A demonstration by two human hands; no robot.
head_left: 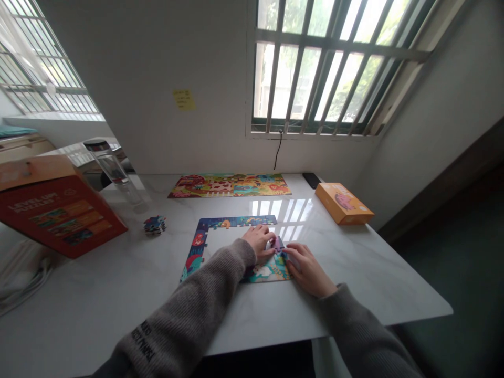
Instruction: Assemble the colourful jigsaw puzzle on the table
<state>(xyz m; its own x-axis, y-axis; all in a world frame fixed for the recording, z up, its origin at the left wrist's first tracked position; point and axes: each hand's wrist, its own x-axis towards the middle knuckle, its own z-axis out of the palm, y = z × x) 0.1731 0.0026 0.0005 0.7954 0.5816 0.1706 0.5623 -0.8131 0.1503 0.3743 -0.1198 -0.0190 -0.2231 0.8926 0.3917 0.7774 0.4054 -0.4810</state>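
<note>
A puzzle frame (200, 235) with dark blue, sea-themed edge pieces lies on the white table, joined along the far, left and near sides. At its right side is a purple puzzle piece (277, 243). My left hand (259, 243) reaches over the frame, its fingers curled closed at the left of that piece. From the right, my right hand (306, 266) pinches at the piece's lower end, where it meets the teal corner part. The fingertips partly hide the joint. My left forearm covers some of the near edge.
A small stack of puzzle pieces (155, 226) stands left of the frame. Behind lies a finished long puzzle (232, 186). An orange box (343, 203) and a phone (312, 180) are at the right. A large red-orange box (59, 210) and a glass bottle (112, 165) stand left.
</note>
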